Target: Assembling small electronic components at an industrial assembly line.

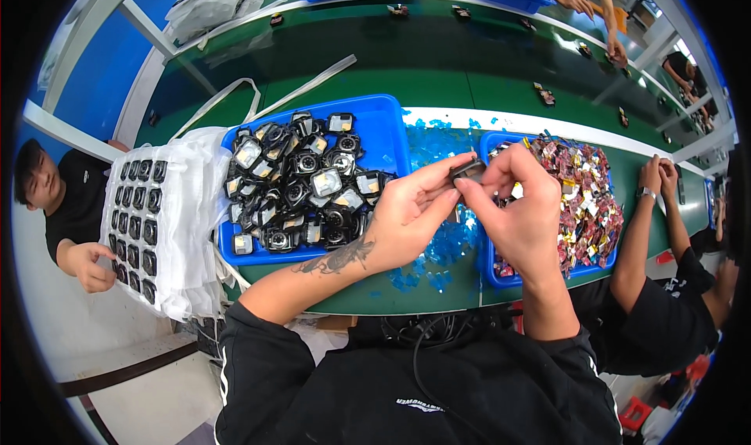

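Note:
Between my two hands, over the gap separating two blue trays, is a small black watch case (468, 170). My left hand (411, 210) holds it by the edge with thumb and fingertips. My right hand (522, 206) pinches the same case from the other side, its fingers curled; whether it also grips a smaller part is hidden. Left of my hands, a blue tray (389, 120) carries a heap of black watch cases (301, 171), some with pale square faces. Under and beyond my right hand, another blue tray (493, 269) is piled with small red, yellow and silver electronic parts (591, 202).
Blue film scraps (438, 261) litter the green table. At the left, a person (74, 210) touches stacked white trays (176, 234) of black cases. Ahead, a green conveyor belt (352, 62) carries scattered small parts. A co-worker's hands (661, 175) are close on the right.

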